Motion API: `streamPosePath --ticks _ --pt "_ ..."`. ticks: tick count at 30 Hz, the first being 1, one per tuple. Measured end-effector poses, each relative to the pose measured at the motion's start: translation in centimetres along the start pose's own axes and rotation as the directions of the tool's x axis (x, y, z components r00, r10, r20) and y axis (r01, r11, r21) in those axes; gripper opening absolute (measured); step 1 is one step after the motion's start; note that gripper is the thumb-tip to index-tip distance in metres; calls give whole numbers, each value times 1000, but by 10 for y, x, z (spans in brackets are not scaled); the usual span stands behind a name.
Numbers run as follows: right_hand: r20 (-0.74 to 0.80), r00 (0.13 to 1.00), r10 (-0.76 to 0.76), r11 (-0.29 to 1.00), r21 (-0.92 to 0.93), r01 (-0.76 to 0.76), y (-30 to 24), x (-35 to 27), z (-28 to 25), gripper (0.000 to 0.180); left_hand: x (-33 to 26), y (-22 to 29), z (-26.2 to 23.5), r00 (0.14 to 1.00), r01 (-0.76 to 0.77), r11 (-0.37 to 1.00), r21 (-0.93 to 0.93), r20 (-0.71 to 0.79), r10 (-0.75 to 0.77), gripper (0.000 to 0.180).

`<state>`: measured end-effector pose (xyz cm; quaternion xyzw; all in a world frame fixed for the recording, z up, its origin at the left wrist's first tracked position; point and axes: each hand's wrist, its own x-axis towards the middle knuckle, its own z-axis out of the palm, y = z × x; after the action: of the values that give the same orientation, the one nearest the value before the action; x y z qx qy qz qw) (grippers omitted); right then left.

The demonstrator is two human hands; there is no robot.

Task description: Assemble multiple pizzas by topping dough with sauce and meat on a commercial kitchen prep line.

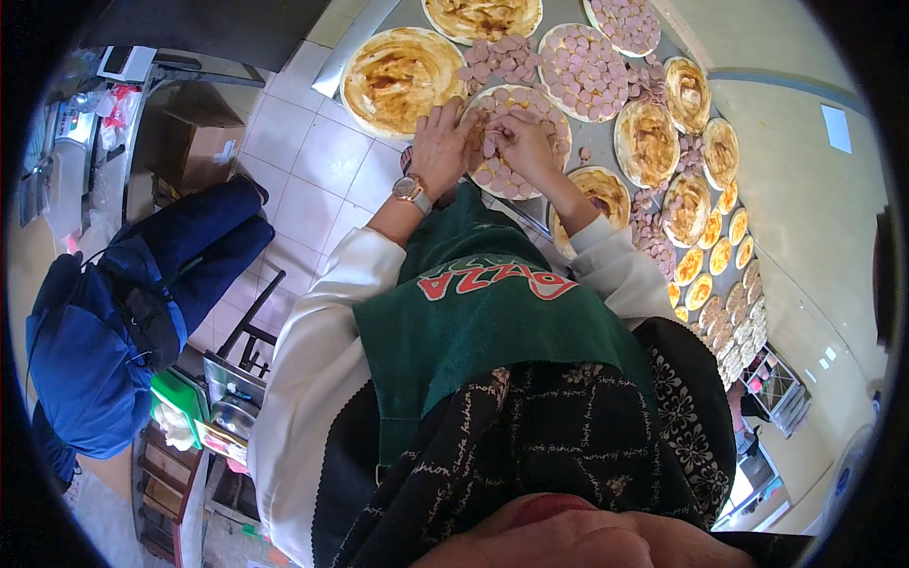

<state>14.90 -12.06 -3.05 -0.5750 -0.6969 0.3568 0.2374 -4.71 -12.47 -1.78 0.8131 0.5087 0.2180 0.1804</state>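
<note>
Under both my hands lies a round pizza base [502, 177] covered with pink sausage slices, close to the table's near edge. My left hand [441, 151], with a watch on its wrist, rests at the left side of this base, fingers stretched out. My right hand [526, 147] is closed in a pinch over the middle, with a pink sausage slice [490, 142] at its fingertips. Just beyond my hands is a loose pile of sausage slices [502, 59]. To the left sits a sauced pizza base [400, 83] without slices. A base fully covered with slices [582, 74] lies to the right.
The metal table [592, 142] runs off to the right, carrying several sauced bases, further slice piles [651, 232] and rows of small pizzas [701, 289]. At left a person in blue [104, 331] is beside a cardboard box [197, 147]. A green container [178, 402] stands behind.
</note>
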Motion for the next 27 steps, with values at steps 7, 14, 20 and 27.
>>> streamPosePath --ticks 7,14,20,27 --pt "-145 989 -6 999 41 12 5 2 -6 17 -26 -9 -15 988 100 994 -48 -113 -105 38" --pt "-144 988 50 985 -159 -73 16 0 -13 20 -42 -6 -15 985 158 982 -106 -60 -165 38" --pt "-236 972 -22 999 -53 10 21 -1 -17 17 -45 -4 -14 986 154 978 -144 -46 -162 37" --pt "-197 978 67 980 -169 -101 26 -3 -24 15 -41 -7 -14 987 153 977 -146 -30 -159 35"
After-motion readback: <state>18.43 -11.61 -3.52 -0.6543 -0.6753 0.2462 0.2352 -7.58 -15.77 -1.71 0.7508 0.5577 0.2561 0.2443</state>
